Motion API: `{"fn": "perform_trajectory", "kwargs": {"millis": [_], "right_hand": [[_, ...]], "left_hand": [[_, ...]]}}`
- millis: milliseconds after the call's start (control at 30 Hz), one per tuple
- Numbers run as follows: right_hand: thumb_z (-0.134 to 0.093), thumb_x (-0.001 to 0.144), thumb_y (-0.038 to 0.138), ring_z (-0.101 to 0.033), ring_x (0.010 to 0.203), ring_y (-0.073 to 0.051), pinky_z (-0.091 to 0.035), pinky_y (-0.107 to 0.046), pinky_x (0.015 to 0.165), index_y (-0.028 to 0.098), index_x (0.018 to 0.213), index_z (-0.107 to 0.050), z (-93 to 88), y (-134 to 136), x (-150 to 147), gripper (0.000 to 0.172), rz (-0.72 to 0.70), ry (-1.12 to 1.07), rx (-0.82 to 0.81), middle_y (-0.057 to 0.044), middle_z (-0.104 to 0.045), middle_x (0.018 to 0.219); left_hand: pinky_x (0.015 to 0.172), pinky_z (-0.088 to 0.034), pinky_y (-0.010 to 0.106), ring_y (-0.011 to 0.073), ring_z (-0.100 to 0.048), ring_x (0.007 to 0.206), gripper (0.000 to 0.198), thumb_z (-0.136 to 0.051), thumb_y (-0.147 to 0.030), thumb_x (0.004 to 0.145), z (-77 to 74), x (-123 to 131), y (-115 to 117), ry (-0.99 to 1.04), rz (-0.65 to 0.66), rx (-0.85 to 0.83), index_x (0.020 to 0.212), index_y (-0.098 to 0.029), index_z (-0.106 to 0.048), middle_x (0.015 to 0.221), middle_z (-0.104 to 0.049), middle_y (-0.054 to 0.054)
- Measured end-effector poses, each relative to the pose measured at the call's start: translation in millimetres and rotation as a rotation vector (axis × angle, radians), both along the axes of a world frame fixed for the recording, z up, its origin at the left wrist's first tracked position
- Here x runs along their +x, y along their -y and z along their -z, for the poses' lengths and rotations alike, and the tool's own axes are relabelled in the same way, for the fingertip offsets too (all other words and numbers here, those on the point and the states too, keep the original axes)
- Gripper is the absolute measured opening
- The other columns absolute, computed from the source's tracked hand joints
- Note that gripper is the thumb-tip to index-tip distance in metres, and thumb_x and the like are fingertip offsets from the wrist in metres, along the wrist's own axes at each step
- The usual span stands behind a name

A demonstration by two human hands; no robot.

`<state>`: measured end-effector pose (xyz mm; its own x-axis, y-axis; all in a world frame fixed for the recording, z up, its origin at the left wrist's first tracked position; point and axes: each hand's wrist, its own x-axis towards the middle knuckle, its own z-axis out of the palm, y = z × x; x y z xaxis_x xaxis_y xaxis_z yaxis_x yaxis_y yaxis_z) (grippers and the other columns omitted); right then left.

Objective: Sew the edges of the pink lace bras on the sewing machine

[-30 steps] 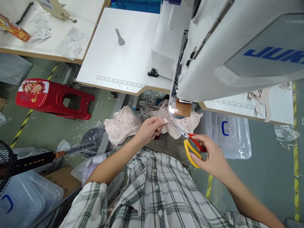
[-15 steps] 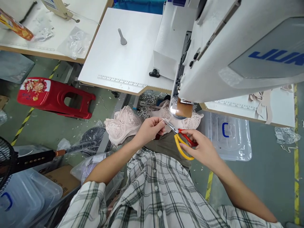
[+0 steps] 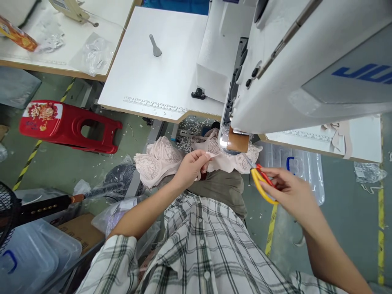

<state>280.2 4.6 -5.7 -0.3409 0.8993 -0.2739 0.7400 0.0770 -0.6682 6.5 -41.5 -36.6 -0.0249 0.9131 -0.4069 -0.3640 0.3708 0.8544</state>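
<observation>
A pale pink lace bra (image 3: 161, 159) hangs across the lap, one cup at the left and more lace at the right, partly under the sewing machine's front end (image 3: 234, 141). My left hand (image 3: 192, 165) pinches a thin pale edge or strap of the bra between thumb and fingers. To the right, my right hand (image 3: 286, 190) holds scissors (image 3: 260, 179) with one red and one yellow handle. Their blades point up and left, close to the right-hand lace, and look nearly closed. Whether the tips touch the lace I cannot tell.
The white sewing machine (image 3: 290, 73) looms over the right side. A white worktable (image 3: 171, 61) with a printed ruler edge lies ahead. On the floor are a red stool (image 3: 67, 126) and a clear lidded box (image 3: 309, 163). A black fan (image 3: 7, 212) stands at lower left.
My right hand has moved the scissors right, away from my left fingertips. My left hand stays almost in place, still pinching the bra. The view has shifted slightly.
</observation>
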Motion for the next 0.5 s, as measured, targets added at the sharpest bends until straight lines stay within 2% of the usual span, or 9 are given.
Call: {"fn": "perform_trajectory", "kwargs": {"millis": [100, 167, 200, 233, 300, 367, 433, 467, 500], "right_hand": [[-0.065, 0.084, 0.050, -0.062, 0.064, -0.024, -0.049, -0.039, 0.057, 0.025, 0.109, -0.071, -8.1, -43, 13, 0.036, 0.089, 0.192, 0.160, -0.008, -0.068, 0.077], [-0.057, 0.090, 0.049, -0.065, 0.088, -0.035, -0.050, -0.050, 0.072, 0.023, 0.113, -0.069, -14.5, -72, 17, 0.037, 0.066, 0.306, 0.295, -0.015, -0.069, 0.099], [-0.052, 0.093, 0.049, -0.063, 0.102, -0.040, -0.048, -0.055, 0.081, 0.023, 0.116, -0.067, -17.4, -81, 17, 0.038, 0.045, 0.329, 0.370, -0.018, -0.067, 0.111], [-0.048, 0.094, 0.049, -0.059, 0.112, -0.043, -0.046, -0.058, 0.088, 0.022, 0.117, -0.066, -19.5, -86, 14, 0.039, 0.035, 0.326, 0.451, -0.020, -0.064, 0.119], [-0.050, 0.094, 0.049, -0.057, 0.116, -0.042, -0.046, -0.058, 0.093, 0.021, 0.116, -0.064, -20.1, -79, 2, 0.038, 0.010, 0.256, 0.592, -0.020, -0.064, 0.119], [-0.055, 0.093, 0.049, -0.064, 0.105, -0.035, -0.052, -0.051, 0.086, 0.021, 0.112, -0.064, -14.6, -58, -18, 0.035, -0.158, 0.131, 0.633, -0.016, -0.069, 0.109], [-0.051, 0.096, 0.043, -0.067, 0.099, -0.028, -0.054, -0.042, 0.080, 0.024, 0.109, -0.066, -4.9, -35, -36, 0.027, -0.525, 0.005, 0.513, -0.011, -0.071, 0.108], [-0.046, 0.098, 0.038, -0.068, 0.093, -0.025, -0.054, -0.038, 0.075, 0.025, 0.106, -0.067, 0.2, -28, -43, 0.026, -0.651, -0.028, 0.444, -0.009, -0.072, 0.105], [-0.042, 0.099, 0.034, -0.069, 0.088, -0.023, -0.053, -0.035, 0.070, 0.026, 0.103, -0.068, 4.8, -24, -46, 0.027, -0.714, -0.044, 0.392, -0.008, -0.073, 0.101]], "left_hand": [[0.052, -0.037, 0.019, 0.0052, -0.039, 0.048, 0.035, -0.068, -0.043, 0.083, -2.5, 3, -3, 0.085, 0.019, -0.026, 0.066, -0.017, -0.052, 0.054, -0.045, -0.006], [0.047, -0.033, 0.018, 0.0048, -0.042, 0.047, 0.034, -0.068, -0.041, 0.084, -6.6, 5, -5, 0.092, 0.066, -0.051, 0.066, -0.017, -0.052, 0.057, -0.050, -0.005], [0.045, -0.031, 0.018, 0.0050, -0.044, 0.047, 0.033, -0.066, -0.040, 0.085, -9.0, 5, -6, 0.093, 0.098, -0.065, 0.066, -0.016, -0.052, 0.059, -0.052, -0.003], [0.043, -0.029, 0.018, 0.0053, -0.045, 0.046, 0.031, -0.065, -0.039, 0.085, -11.6, 4, -7, 0.095, 0.135, -0.082, 0.067, -0.016, -0.053, 0.060, -0.055, -0.002], [0.041, -0.029, 0.019, 0.0064, -0.048, 0.043, 0.025, -0.061, -0.036, 0.086, -17.2, 3, -10, 0.109, 0.240, -0.133, 0.073, -0.015, -0.057, 0.062, -0.061, 0.001], [0.040, -0.030, 0.019, 0.0073, -0.051, 0.042, 0.019, -0.058, -0.032, 0.086, -23.2, 2, -13, 0.131, 0.403, -0.176, 0.080, -0.015, -0.061, 0.064, -0.066, 0.003], [0.040, -0.032, 0.020, 0.0077, -0.051, 0.041, 0.016, -0.054, -0.029, 0.086, -29.0, 3, -16, 0.117, 0.593, -0.182, 0.083, -0.015, -0.062, 0.066, -0.068, 0.003], [0.041, -0.034, 0.020, 0.0080, -0.051, 0.040, 0.017, -0.052, -0.028, 0.087, -31.2, 4, -17, 0.081, 0.674, -0.171, 0.083, -0.015, -0.063, 0.066, -0.068, 0.003], [0.044, -0.037, 0.021, 0.0087, -0.051, 0.041, 0.018, -0.050, -0.028, 0.088, -32.4, 5, -16, 0.007, 0.712, -0.147, 0.084, -0.016, -0.063, 0.066, -0.068, 0.002]]}}
